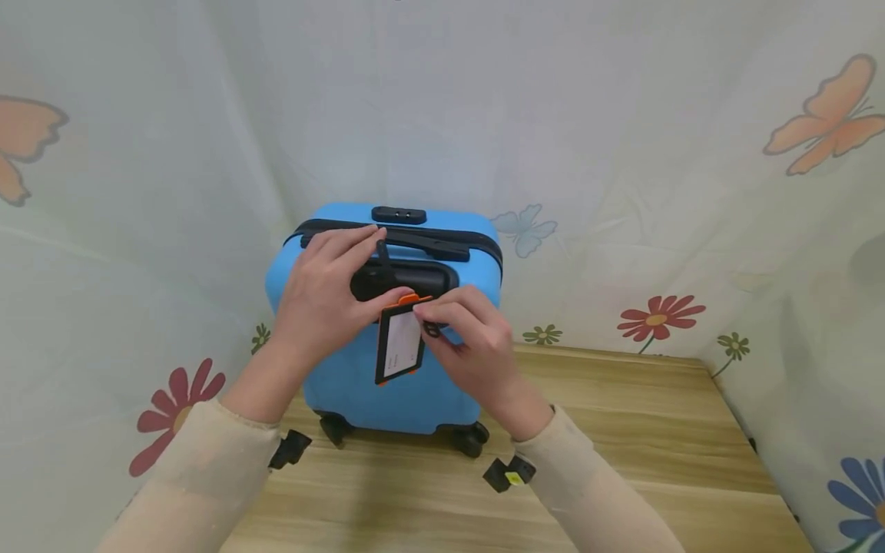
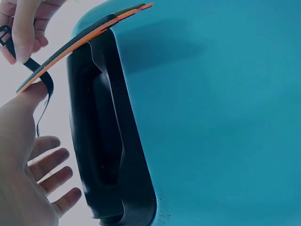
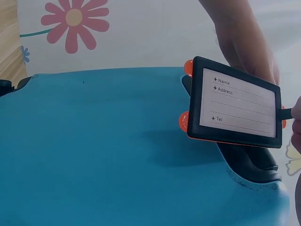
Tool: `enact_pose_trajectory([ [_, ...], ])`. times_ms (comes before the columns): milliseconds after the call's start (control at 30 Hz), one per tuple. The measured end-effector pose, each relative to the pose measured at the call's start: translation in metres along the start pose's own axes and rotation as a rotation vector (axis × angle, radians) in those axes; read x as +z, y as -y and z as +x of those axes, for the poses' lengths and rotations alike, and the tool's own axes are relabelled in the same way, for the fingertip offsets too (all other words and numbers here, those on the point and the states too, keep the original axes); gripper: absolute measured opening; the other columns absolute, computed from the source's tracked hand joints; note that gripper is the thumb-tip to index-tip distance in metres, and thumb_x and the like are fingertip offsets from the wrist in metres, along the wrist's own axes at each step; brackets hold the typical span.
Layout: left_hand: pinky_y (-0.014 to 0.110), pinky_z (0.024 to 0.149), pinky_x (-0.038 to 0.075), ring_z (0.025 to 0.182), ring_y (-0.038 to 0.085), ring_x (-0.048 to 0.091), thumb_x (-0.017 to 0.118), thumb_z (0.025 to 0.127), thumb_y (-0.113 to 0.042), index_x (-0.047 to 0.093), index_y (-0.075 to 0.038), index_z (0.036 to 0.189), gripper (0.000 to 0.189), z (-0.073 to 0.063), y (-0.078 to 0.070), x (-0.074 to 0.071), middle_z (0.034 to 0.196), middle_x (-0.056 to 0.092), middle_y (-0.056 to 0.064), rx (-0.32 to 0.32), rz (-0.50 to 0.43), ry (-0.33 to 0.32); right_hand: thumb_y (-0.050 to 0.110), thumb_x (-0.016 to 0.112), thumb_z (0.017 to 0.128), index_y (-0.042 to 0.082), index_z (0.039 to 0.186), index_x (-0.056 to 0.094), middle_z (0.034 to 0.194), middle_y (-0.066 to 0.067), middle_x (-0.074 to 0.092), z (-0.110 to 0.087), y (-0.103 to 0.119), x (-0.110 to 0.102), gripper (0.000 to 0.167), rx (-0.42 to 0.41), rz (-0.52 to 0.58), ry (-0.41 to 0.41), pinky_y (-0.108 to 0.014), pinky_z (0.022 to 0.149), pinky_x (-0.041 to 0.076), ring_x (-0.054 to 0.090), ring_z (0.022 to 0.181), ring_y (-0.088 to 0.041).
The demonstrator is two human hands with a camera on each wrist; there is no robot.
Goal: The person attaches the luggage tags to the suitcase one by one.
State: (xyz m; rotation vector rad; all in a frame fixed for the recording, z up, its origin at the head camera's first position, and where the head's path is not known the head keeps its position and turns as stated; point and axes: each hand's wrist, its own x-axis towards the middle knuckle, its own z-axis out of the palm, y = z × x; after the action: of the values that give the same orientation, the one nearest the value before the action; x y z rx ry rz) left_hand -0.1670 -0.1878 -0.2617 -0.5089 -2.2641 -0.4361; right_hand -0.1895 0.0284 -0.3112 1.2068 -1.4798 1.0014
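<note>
A luggage tag [image 1: 402, 343] with a black frame, orange edges and a white card hangs at an angle before the blue suitcase [image 1: 387, 395]. My right hand [image 1: 477, 338] pinches the tag's black strap [image 2: 33, 65] close to its small buckle [image 2: 4, 34]. The left hand [image 1: 325, 284] reaches over the suitcase top, its thumb touching the tag's strap end and its other fingers spread near the carry handle [image 1: 422, 244]. In the left wrist view the strap bends down past that thumb. Card lines for name, address and phone face the right wrist camera.
The suitcase stands upright on wheels [image 1: 470, 439] on a wood-grain floor [image 1: 622, 430]. Behind and beside it hangs a pale curtain [image 1: 588, 115] printed with flowers and butterflies. A combination lock [image 1: 399, 215] sits on the suitcase top, with a black recessed grip [image 2: 101, 136] nearby.
</note>
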Motion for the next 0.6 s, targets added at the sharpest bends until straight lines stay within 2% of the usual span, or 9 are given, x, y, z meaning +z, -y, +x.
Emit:
enact_pose_trajectory([
  [133,0.063,0.111,0.044,0.136,0.040,0.054,0.094,0.082,-0.043,0.063,-0.003,0.148,0.083,0.0025,0.0029,0.0017,0.151,0.061,0.017,0.021,0.054,0.015,-0.011,0.086,0.080,0.003,0.100,0.076,0.093,-0.012,0.069,-0.0014,-0.0026,0.0013,0.027,0.014,-0.021,0.001,-0.036,0.073,0.062,0.069,0.084,-0.028],
  [267,0.063,0.111,0.045,0.137,0.041,0.054,0.093,0.082,-0.047,0.061,-0.001,0.149,0.087,0.0036,0.0037,0.0036,0.151,0.061,0.018,0.015,0.105,0.024,-0.011,0.087,0.080,0.003,0.099,0.075,0.093,-0.012,0.068,-0.0030,-0.0054,0.0015,0.027,0.029,-0.033,0.004,-0.036,0.071,0.062,0.069,0.084,-0.027],
  [600,0.061,0.116,0.043,0.140,0.041,0.051,0.090,0.082,-0.055,0.051,0.000,0.157,0.101,0.0040,0.0006,0.0098,0.154,0.057,0.020,-0.098,0.122,0.040,-0.013,0.087,0.078,0.002,0.099,0.074,0.091,-0.012,0.068,-0.0060,-0.0086,0.0006,0.029,0.064,-0.047,-0.006,-0.035,0.067,0.061,0.068,0.082,-0.027],
])
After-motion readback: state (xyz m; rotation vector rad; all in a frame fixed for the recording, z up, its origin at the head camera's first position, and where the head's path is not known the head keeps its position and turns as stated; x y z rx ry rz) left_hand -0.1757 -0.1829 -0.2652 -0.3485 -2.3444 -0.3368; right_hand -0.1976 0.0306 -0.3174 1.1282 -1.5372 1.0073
